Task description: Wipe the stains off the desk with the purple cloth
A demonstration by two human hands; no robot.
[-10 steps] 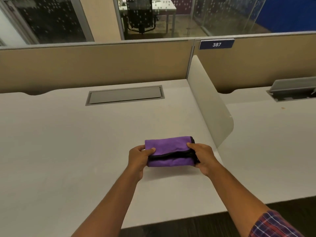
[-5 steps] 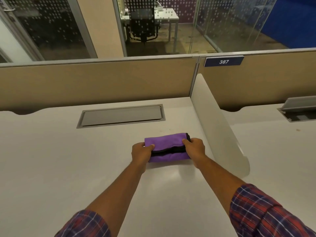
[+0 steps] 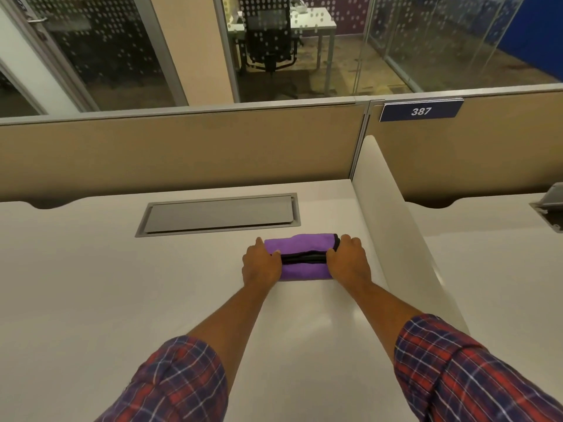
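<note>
A folded purple cloth (image 3: 300, 250) with a black edge lies flat on the white desk (image 3: 106, 284), just in front of the grey cable hatch. My left hand (image 3: 260, 264) grips its left end and my right hand (image 3: 347, 261) grips its right end, both pressing it onto the desk. The hands cover both ends of the cloth. No stain on the desk is plain to see.
A grey cable hatch (image 3: 217, 215) is set into the desk behind the cloth. A white side divider (image 3: 393, 226) stands right next to my right hand. A tan partition (image 3: 182, 150) closes off the back. Another desk (image 3: 502, 269) lies to the right.
Both hands have slid the cloth away from me, from the desk's front part up close to the cable hatch. The camera has leaned forward with them.
</note>
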